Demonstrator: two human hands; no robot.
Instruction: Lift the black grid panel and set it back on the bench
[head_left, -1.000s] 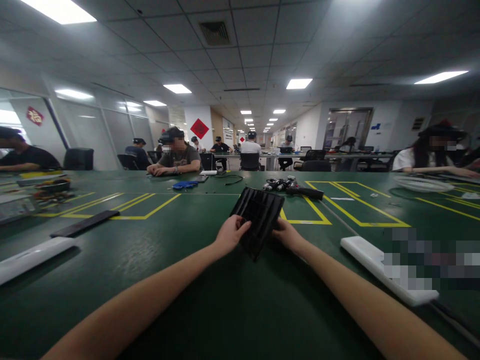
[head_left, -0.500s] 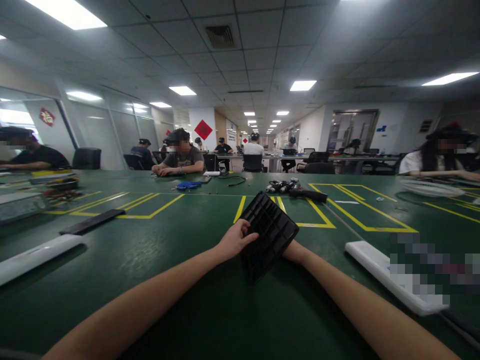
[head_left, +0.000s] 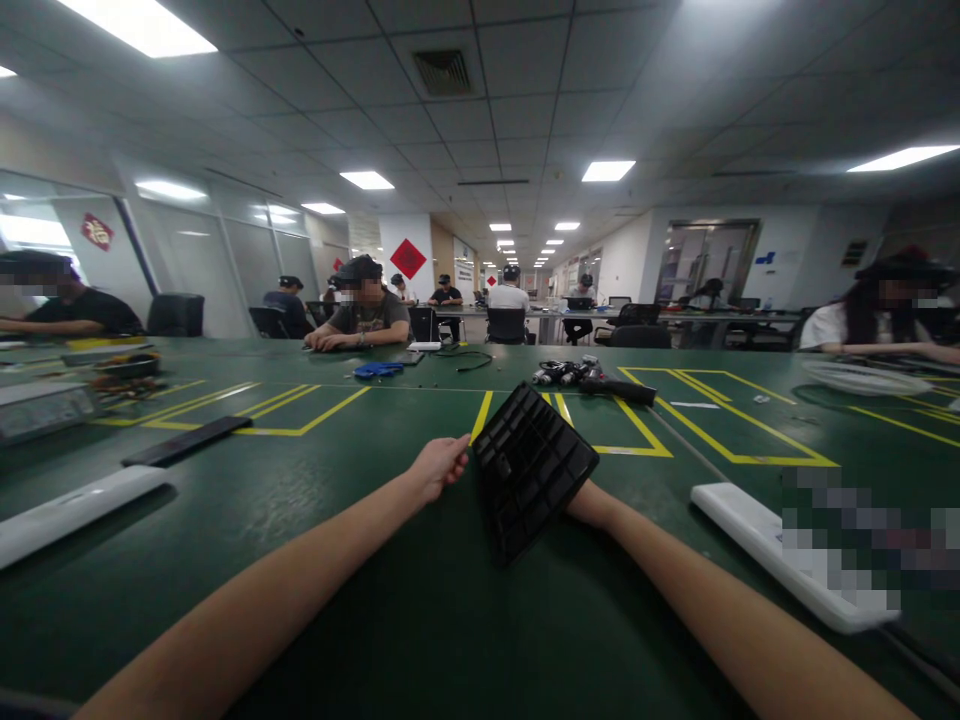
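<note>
Left grip [head_left: 439,468] moved off the black compartmented tray [head_left: 534,470], pinched closed beside it, contents unclear; right grip [head_left: 591,503] holds it from behind.

Bare arms on show here, both of them! The left forearm [head_left: 277,590] is uncovered along its whole visible length, broad at the bottom of the view, tapering smoothly to a slim wrist [head_left: 412,488]. And what a match across the way: the right forearm [head_left: 720,590], just as bare, with the same long wedge shape and a plain, even outline. Up top, the left hand [head_left: 442,466], ungloved, compact, gently rounded over the knuckles, its nails too small to make out. The right hand [head_left: 586,502]? Mostly hidden, only its bare lower part showing. Upper arms out of frame, so the sleeves can't be called!
</note>
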